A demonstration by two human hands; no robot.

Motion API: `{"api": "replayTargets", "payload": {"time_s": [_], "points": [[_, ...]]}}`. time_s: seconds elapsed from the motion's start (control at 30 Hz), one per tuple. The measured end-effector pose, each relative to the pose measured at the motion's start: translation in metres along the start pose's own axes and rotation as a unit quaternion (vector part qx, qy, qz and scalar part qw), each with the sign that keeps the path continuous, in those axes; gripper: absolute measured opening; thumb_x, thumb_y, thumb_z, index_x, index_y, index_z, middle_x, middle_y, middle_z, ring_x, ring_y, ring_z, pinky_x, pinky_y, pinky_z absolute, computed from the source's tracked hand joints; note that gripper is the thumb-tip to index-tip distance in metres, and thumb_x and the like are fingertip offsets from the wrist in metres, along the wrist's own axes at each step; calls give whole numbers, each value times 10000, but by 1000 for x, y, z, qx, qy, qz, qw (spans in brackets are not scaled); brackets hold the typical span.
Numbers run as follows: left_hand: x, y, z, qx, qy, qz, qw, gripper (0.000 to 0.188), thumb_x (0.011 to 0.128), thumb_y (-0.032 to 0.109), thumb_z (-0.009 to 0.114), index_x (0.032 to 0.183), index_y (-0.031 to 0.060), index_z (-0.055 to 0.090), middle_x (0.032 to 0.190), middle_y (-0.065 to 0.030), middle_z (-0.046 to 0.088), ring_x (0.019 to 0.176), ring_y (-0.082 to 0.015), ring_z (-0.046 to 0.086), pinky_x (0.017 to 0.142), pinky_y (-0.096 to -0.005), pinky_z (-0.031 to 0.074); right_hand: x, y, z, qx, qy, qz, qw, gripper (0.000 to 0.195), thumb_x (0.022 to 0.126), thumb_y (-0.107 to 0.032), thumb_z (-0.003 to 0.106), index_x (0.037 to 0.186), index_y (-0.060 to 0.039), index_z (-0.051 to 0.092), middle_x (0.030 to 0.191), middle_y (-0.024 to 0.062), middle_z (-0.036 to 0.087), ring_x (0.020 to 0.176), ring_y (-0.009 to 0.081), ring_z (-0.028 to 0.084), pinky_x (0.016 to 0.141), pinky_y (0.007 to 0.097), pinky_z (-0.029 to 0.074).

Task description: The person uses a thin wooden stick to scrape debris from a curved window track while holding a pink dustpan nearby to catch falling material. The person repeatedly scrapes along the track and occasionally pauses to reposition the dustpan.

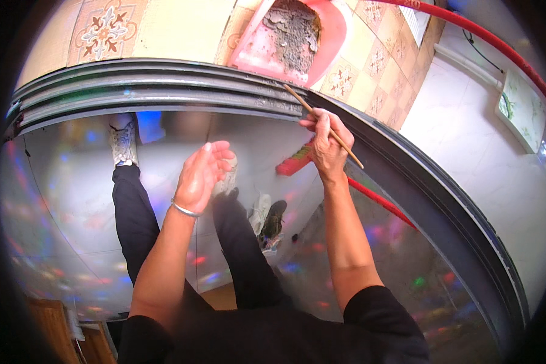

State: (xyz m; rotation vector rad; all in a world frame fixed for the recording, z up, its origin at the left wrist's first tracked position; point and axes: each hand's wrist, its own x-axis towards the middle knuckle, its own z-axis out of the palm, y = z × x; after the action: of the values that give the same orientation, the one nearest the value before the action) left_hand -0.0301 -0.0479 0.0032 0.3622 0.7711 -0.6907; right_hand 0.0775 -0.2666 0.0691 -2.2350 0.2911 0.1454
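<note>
My right hand (331, 142) grips a thin wooden stick, like a chopstick (299, 99). The stick's far tip is at the right end of a grooved metal sliding-door track (164, 87); whether it touches the metal I cannot tell. My left hand (201, 175), a silver bangle (185, 209) at its wrist, is raised over the floor with fingers apart and nothing held. Just past the track lies a pink dustpan (334, 43) with grey, crusty debris (293, 34) inside. Partly behind my right hand is a red brush (295, 163) with greenish bristles.
A dark door frame (437, 207) curves down the right side. Beyond it stands a white leaf-patterned panel or box (523, 111). A red tube (477, 34) crosses the upper right. Loose shoes (266, 216) sit beside my right leg. Wooden furniture (50, 327) is at lower left.
</note>
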Motion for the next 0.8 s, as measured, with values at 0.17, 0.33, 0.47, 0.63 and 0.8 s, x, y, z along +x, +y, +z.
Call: {"api": "replayTargets", "payload": {"time_s": [0.17,0.33,0.47,0.63,0.8], "points": [[1,2,3,2,1,-1,1000,409,985,344,387,1151,-5,521,969,-85,597,792,-132,543,664,-248,429,5,5,11,5,-33,-10,999,175,930,-45,479,915,51,624,756,105,632,670,156,659,627,253,529],[1,1,1,3,4,1,1000,405,987,337,383,1153,-6,517,968,-87,596,792,-133,543,664,-250,429,1,9,10,73,-31,42,996,196,945,-77,476,956,60,615,794,111,636,712,169,668,655,264,538],[2,1,0,0,2,-1,1000,407,986,339,384,1154,-7,516,968,-86,596,791,-133,544,668,-249,430,4,14,15,85,-46,44,994,217,961,-94,451,982,67,595,830,132,640,735,210,675,693,302,557],[1,1,0,-3,-6,6,1000,409,985,342,388,1155,-8,516,967,-85,596,789,-131,545,669,-248,432,4,38,-11,-3,24,20,1000,145,927,-57,499,942,32,613,769,115,631,672,176,669,601,272,532],[0,3,-2,-2,-2,1,1000,412,983,346,392,1156,-7,516,970,-85,596,794,-129,544,673,-248,432,7,27,-13,-242,29,-140,960,101,866,11,518,894,14,614,686,124,593,597,194,653,548,282,509]]}}
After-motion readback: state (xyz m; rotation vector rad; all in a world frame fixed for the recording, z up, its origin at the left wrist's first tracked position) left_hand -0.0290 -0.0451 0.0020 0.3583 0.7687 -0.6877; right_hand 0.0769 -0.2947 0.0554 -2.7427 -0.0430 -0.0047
